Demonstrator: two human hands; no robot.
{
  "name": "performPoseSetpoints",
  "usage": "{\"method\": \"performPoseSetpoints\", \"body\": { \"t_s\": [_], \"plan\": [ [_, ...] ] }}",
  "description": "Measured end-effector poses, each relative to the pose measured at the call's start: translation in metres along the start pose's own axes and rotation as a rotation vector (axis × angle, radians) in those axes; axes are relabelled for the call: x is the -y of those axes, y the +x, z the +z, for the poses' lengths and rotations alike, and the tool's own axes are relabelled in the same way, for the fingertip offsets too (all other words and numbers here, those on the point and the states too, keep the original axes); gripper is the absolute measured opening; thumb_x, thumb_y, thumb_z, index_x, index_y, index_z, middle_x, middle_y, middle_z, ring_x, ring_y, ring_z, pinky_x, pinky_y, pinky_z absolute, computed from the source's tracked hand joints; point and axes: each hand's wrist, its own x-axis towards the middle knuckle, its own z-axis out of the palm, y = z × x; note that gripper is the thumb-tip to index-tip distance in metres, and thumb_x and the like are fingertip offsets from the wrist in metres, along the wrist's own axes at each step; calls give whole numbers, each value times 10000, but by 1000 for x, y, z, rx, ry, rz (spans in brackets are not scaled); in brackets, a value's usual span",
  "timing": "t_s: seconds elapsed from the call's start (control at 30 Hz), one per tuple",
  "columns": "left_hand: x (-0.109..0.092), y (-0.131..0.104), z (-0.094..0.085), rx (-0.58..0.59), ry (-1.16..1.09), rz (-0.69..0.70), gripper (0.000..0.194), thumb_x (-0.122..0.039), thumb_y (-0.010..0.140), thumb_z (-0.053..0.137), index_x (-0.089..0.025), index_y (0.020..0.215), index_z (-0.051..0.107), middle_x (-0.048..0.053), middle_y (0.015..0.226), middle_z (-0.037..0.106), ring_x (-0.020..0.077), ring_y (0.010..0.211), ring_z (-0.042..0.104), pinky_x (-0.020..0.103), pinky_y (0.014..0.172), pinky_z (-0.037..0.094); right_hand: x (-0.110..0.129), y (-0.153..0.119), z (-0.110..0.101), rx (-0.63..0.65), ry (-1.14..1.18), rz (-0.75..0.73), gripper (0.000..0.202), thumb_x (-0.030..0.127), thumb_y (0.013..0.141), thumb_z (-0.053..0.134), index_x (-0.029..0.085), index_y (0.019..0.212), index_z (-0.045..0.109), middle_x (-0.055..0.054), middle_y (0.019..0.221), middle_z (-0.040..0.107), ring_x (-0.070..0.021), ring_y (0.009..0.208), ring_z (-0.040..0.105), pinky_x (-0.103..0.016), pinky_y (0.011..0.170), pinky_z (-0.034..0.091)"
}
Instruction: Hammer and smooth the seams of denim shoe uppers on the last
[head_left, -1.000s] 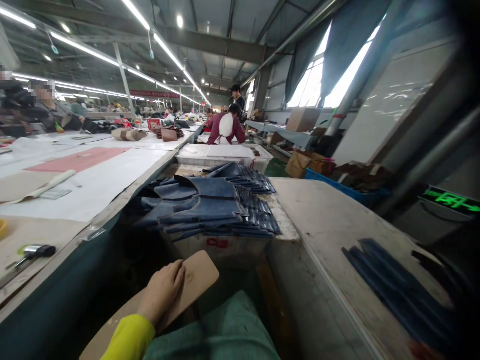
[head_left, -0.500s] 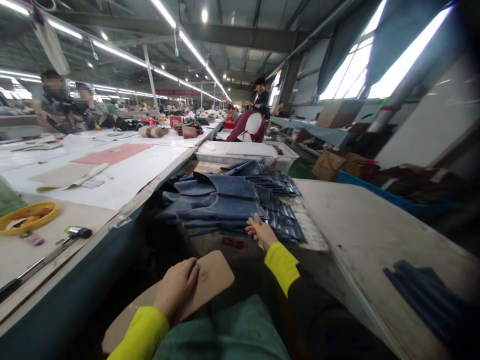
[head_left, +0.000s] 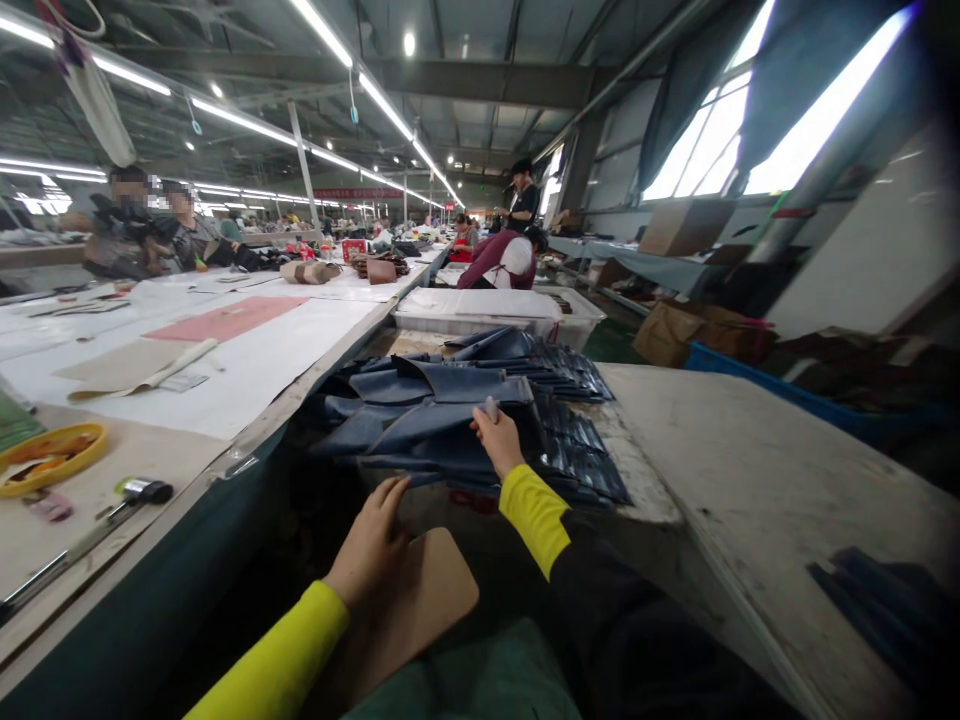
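One blue pile (head_left: 420,428) at your twelve o'clock, pieces' long axis nine-to-three. Your right hand (head_left: 498,440) nearer, over pile, fingers pinched narrow; your left hand (head_left: 372,540), pile's seven o'clock, half-curled at near edge. Cannot tell either grip.

The yellow-cuffed left hand (head_left: 371,545) shifts from the flat tan board (head_left: 446,585) to the dark-blue leathery stack (head_left: 439,425); the right hand (head_left: 496,435) moves farther over it.
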Motion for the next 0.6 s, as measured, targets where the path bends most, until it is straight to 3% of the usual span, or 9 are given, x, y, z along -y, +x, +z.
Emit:
{"method": "performPoseSetpoints", "body": {
  "t_s": [0.1,0.23,0.33,0.4,0.47,0.6],
  "plan": [
    [-16,42,-3,-130,135,90,571,-227,831,488,-219,1378,322,91,1428,353,225,1310,330,394,1073,289,-3,-15,0,11,-50,-125,312,448,723,600,140,679,603,-15,592,597,-155,599,539,-261,596,415],
    [-36,95,6,-95,241,100,621,-200,810,539,-226,1386,307,84,1466,312,238,1346,258,409,1087,222,-16,-31,-4,67,-162,-240,388,480,781,506,113,767,630,-54,703,638,-182,683,563,-289,673,428],
    [-39,123,19,-40,249,37,413,-185,846,489,-216,1258,479,88,1314,514,221,1229,434,367,1020,303,-21,-32,-11,175,-272,-325,380,441,835,458,118,902,647,-83,886,665,-198,843,589,-300,792,436],
    [-37,133,25,-25,245,-9,247,-208,885,432,-202,1072,594,87,1074,651,205,1021,578,322,886,396,-23,-25,-18,256,-374,-363,289,367,821,517,158,967,655,-76,1040,651,-194,987,567,-291,899,398],
    [-35,138,24,-37,248,-49,229,-244,909,398,-198,937,621,74,905,677,190,872,614,282,771,416,-28,-12,-28,298,-491,-357,257,272,786,582,182,1016,652,-84,1195,590,-203,1130,499,-297,993,329],
    [-31,138,-5,-143,258,-90,223,-298,913,400,-213,905,606,52,880,664,171,838,596,239,693,384,-45,18,-43,285,-703,-212,266,219,809,581,126,1053,626,-173,1302,487,-273,1228,414,-417,1048,267]
  ]
}}
